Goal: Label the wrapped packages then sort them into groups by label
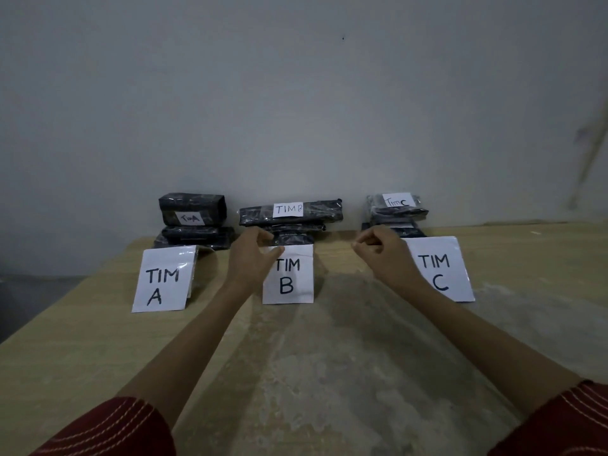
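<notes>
Wrapped packages stand against the wall as A stack, B stack and C stack, lower ones partly hidden; left hand, fingers loosely spread, overlaps the TIM B sheet; right hand, fingers curled, nothing visible inside, overlaps the TIM C sheet.

I see three package stacks along the bench back: TIM A stack left, TIM B stack middle, TIM C stack right, a sign before each.
</notes>
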